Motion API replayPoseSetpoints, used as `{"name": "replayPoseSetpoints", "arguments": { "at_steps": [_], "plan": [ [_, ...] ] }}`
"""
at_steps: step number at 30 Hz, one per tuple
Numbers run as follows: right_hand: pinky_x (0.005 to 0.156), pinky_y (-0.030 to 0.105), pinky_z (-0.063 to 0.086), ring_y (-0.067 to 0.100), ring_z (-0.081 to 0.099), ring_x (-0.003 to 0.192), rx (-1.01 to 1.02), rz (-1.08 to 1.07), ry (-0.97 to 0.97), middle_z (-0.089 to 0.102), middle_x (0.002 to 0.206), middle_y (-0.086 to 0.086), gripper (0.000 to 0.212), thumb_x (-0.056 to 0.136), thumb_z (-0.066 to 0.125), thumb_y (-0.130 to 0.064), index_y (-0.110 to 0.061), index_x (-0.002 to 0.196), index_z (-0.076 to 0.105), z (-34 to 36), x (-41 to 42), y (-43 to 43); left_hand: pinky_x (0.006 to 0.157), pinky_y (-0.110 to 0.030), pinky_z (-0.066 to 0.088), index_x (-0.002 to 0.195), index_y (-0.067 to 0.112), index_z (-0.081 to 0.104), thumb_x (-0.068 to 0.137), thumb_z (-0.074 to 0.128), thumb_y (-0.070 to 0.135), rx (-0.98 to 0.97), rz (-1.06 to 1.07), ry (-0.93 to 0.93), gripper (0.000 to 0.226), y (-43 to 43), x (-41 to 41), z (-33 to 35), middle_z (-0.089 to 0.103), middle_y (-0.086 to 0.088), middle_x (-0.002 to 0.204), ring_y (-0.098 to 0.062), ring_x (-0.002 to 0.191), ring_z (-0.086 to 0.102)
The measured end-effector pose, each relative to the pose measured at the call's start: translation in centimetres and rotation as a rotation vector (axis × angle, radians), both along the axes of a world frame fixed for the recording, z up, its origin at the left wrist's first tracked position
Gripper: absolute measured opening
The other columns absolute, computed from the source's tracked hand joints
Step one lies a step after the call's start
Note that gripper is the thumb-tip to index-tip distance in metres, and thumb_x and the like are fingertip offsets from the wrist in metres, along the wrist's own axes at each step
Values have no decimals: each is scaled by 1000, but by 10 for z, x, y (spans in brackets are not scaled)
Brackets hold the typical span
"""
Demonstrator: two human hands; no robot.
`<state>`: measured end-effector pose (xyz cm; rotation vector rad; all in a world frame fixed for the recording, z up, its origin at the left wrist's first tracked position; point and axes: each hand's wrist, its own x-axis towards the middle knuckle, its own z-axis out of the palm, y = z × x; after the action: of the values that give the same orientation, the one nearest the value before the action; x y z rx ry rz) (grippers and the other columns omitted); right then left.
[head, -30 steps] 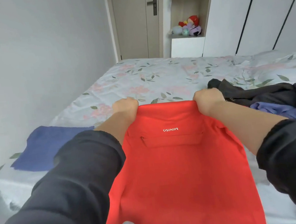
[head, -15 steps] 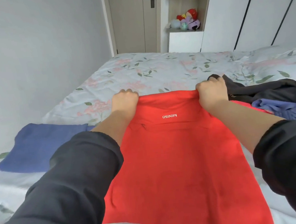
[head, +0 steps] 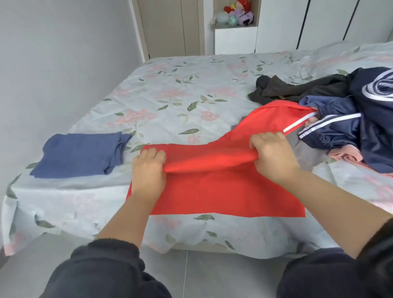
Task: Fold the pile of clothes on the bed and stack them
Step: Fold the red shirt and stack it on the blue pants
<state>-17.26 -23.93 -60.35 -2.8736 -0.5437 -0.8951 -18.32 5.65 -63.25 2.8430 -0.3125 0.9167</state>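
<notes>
Red garment (head: 219, 190) lies on the bed (head: 173, 98), its fold pinched in both hands' grip: left hand (head: 148, 171), right hand (head: 272, 155).

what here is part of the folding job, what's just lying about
Job: red fabric garment, gripped by left hand and right hand; folded blue cloth; heap of dark unfolded clothes; floral bed sheet.
Lying about: plush toys on shelf; beige door.

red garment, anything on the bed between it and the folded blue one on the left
Nothing visible: only bare sheet lies between the red garment and the blue garment. The left hand and right hand grip its fold. Its right end, though, reaches the unfolded pile and might drag there.
</notes>
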Motion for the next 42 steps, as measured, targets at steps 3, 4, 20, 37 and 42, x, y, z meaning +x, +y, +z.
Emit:
{"name": "replayPoseSetpoints", "arguments": {
  "at_steps": [3, 4, 20, 37, 42],
  "plan": [
    [56, 37, 40, 31, 56, 58, -68, 89, 65, 55, 60, 8, 34, 42, 62, 10, -11, 68, 54, -22, -24, -2, 65, -40, 40, 82, 5, 59, 57, 60, -10, 111, 30, 183, 29, -1, -12, -25, 55, -14, 82, -35, 81, 55],
    [56, 36, 39, 31, 56, 59, -80, 81, 133, 55, 61, 8, 33, 45, 60, 10, -12, 68, 52, -33, -31, -4, 71, -38, 40, 90, 8, 59, 66, 57, -4, 164, 42, 308, 27, -1, -12, -30, 55, -11, 92, -33, 91, 53],
    [58, 23, 33, 15, 47, 71, 125, 69, 867, 49, 70, -12, 37, 69, 40, 12, -22, 73, 55, -49, -35, -20, 59, -27, 39, 69, 15, 60, 82, 64, 38, 135, -65, 1068, 27, -3, -10, -3, 58, 1, 75, -20, 75, 55],
    [70, 31, 37, 24, 54, 82, 909, -557, 697, 56, 76, 6, 29, 84, 67, -33, -9, 73, 56, -58, 22, -53, 115, -55, -5, 150, 38, -8, 93, 15, 64, 153, -97, 729, 67, -88, 10, -57, -6, 2, 161, -22, 147, -11],
    [80, 35, 46, 30, 60, 97, 1071, -516, 577, 63, 104, 16, 29, 90, 60, -18, 3, 111, 60, -58, 21, -47, 114, -57, -5, 149, 42, -10, 92, 15, 63, 143, -76, 659, 66, -95, 4, -56, -4, 3, 161, -23, 147, -10]
  ]
}}
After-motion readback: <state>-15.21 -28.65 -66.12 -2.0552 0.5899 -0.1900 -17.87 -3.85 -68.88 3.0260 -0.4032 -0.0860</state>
